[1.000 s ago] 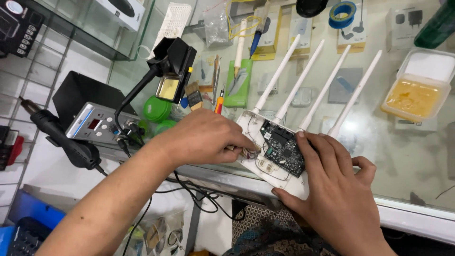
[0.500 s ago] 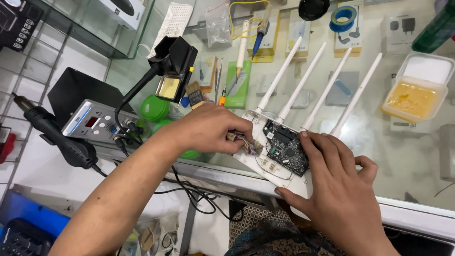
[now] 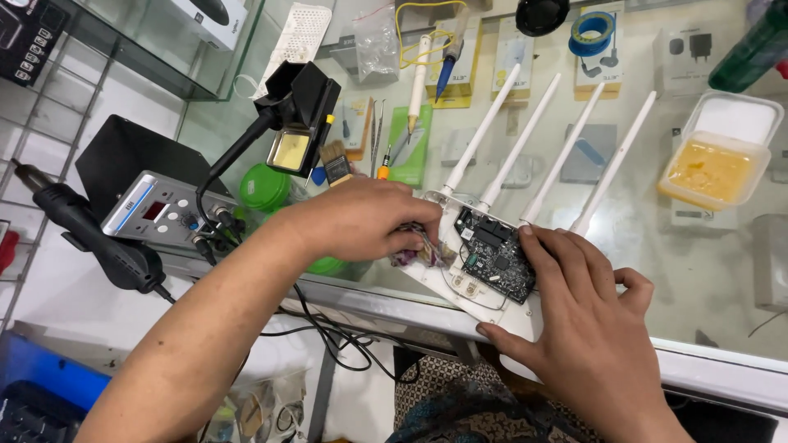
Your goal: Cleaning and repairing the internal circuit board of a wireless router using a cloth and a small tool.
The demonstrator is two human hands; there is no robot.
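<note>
An opened white router (image 3: pixel 460 287) with several white antennas (image 3: pixel 548 148) lies on the glass counter (image 3: pixel 714 279), its dark circuit board (image 3: pixel 497 256) exposed. My left hand (image 3: pixel 365 217) is closed on a small crumpled rag or brush (image 3: pixel 414 253) pressed against the board's left edge. What exactly it grips is partly hidden by the fingers. My right hand (image 3: pixel 587 316) lies flat on the router's right side and front corner, fingers spread, holding the casing down.
A soldering station (image 3: pixel 160 212) with a hot-air handle (image 3: pixel 86 234) stands at left, cables hanging below. A black iron stand (image 3: pixel 297 115), small brush, tweezers and pens lie behind my left hand. A plastic tub of yellow paste (image 3: pixel 714 168) sits at right.
My left hand has shifted slightly along the board's left edge with the small rag. The right hand stays on the router. The view has drifted a little.
</note>
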